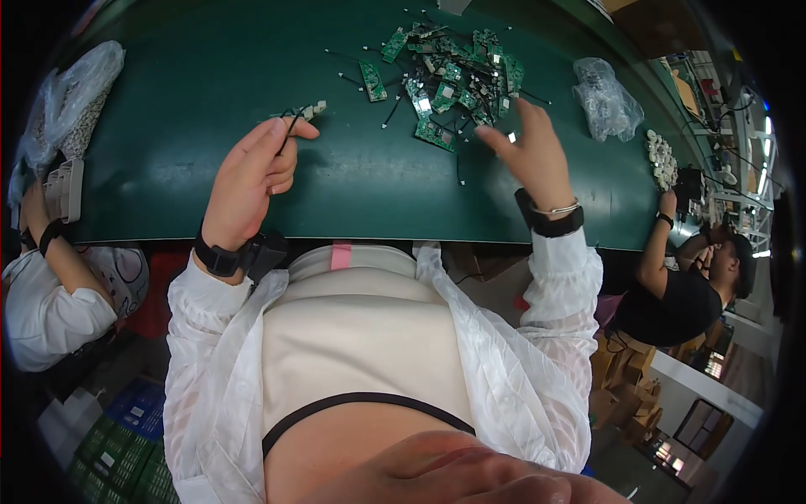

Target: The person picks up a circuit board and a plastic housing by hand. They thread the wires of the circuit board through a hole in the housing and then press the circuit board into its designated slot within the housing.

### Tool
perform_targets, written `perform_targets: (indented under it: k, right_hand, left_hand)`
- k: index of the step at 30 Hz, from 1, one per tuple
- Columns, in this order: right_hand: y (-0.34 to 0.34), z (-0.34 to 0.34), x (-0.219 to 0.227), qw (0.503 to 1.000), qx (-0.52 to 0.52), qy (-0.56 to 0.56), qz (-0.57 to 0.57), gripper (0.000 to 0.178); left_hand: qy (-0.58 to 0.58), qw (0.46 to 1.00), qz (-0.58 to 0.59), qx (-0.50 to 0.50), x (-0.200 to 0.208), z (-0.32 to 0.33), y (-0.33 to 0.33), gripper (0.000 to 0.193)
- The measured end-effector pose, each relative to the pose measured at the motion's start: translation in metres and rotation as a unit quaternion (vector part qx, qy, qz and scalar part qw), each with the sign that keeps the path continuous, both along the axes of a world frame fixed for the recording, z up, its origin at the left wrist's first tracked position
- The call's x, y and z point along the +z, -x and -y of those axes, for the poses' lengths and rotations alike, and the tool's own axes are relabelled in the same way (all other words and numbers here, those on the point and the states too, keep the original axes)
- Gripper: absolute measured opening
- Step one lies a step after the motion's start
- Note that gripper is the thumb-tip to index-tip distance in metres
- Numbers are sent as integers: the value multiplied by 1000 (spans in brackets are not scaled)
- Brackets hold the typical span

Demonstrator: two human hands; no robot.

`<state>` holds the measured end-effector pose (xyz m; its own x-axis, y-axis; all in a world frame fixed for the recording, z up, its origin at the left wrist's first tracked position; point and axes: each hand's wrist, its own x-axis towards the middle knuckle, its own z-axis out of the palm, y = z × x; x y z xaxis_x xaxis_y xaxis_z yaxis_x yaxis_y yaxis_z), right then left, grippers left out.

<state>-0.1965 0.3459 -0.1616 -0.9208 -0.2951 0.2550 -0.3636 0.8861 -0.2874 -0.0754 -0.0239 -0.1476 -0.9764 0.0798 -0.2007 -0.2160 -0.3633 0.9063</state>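
Note:
My left hand is closed, thumb and forefinger pinching a small circuit board with black wires. White connectors stick out beyond the fingertips, while much of the board is covered by the fingers or seen edge-on. To the right, a loose pile of green circuit boards with black wires and white plugs lies on the green tabletop. My right hand is at the pile's near right side, its thumb and fingers apart and nothing visible between them. One separate board lies at the pile's left edge.
At the far left stand a clear bag of small pale parts and a white tray, beside a co-worker's hand. A crumpled clear plastic bag and a heap of white parts lie right, near another person's hand.

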Motion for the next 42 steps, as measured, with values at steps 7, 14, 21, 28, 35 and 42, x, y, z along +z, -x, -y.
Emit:
perform_targets:
  k: [7, 14, 21, 28, 35, 42]
  right_hand:
    - [-7, 39, -15, 996, 12, -47, -69, 75]
    - [56, -28, -15, 994, 9, -112, 8, 68]
    - [25, -22, 3, 998, 58, 1, -20, 68]
    - [16, -15, -6, 991, 42, -2, 123, 67]
    - [30, -50, 4, 991, -52, -73, 102, 49]
    - [35, -28, -5, 992, 106, -12, -73, 49]
  left_hand:
    - [12, 999, 3, -52, -1, -11, -2, 39]
    - [46, 996, -7, -72, 3, -2, -6, 36]
    - [53, 998, -11, -45, -1, 0, -5, 35]
    - [64, 997, -19, -37, 2, -5, -4, 37]
    - [58, 998, -16, -17, 0, 7, -12, 37]
    - [46, 999, -8, -19, 1, 6, -11, 37]
